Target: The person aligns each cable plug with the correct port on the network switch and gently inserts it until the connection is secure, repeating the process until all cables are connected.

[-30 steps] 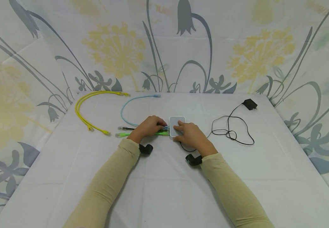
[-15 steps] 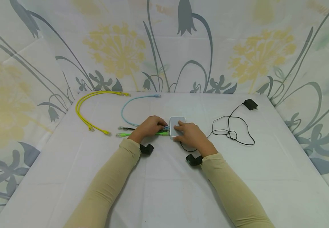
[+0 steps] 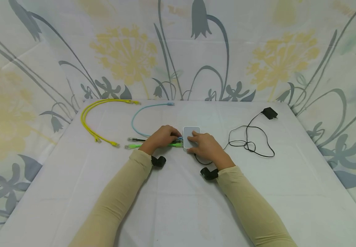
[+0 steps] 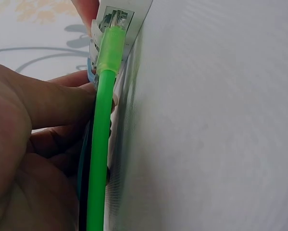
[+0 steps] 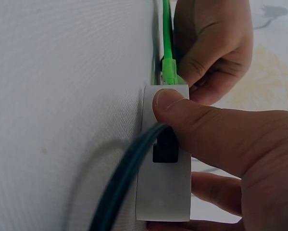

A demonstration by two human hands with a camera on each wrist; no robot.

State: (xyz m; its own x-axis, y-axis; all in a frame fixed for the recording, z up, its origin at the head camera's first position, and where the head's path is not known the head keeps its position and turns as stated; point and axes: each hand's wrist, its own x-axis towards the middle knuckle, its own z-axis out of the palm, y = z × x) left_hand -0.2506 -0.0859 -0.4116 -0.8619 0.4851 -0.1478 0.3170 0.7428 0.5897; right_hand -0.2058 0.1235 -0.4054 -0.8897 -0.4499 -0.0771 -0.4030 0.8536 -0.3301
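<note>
A small white router (image 3: 192,138) with a grey top lies mid-table. My right hand (image 3: 208,148) holds it, fingers over the top and thumb (image 5: 175,108) against its near side. At the router's left side, my left hand (image 3: 162,136) pinches the plug end of a light blue network cable (image 3: 134,118); the fingertips are partly hidden. A green network cable (image 4: 102,139) is in a port there, closest to me. Between green and blue runs a black network cable (image 3: 136,139), its router end hidden behind the green one. A black power lead (image 5: 129,168) enters the near side.
Yellow network cables (image 3: 86,121) curve on the white table (image 3: 178,206) at the left. A black power adapter (image 3: 270,113) lies at the back right, its thin cord looped towards the router. Patterned cloth (image 3: 178,51) hangs behind the table.
</note>
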